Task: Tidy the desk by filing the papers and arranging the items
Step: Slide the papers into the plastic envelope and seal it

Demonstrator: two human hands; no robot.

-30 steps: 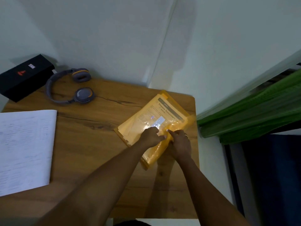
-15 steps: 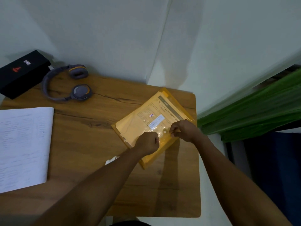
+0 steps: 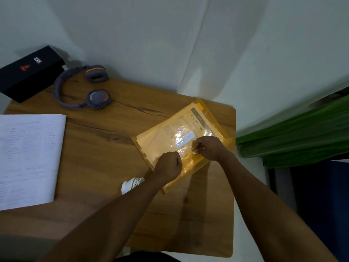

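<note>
A translucent yellow plastic folder (image 3: 190,129) lies askew on the right part of the wooden desk (image 3: 105,152), with printed papers showing through it. My left hand (image 3: 169,166) is a closed fist pressing on the folder's near left edge. My right hand (image 3: 206,147) is closed on the folder's flap near its middle, fingers pinching the plastic. An open notebook (image 3: 28,157) with handwriting lies at the desk's left side. A small white patterned cup (image 3: 131,185) lies on its side, partly hidden under my left forearm.
Grey and orange headphones (image 3: 83,87) rest at the back of the desk, next to a black box (image 3: 28,72) at the back left corner. White walls meet behind the desk. A green curtain (image 3: 294,137) hangs to the right, past the desk's edge.
My right hand moved up from the folder's near edge to its middle. My left hand slid slightly toward me. The view shifted, and the white cup came into sight under my left forearm.
</note>
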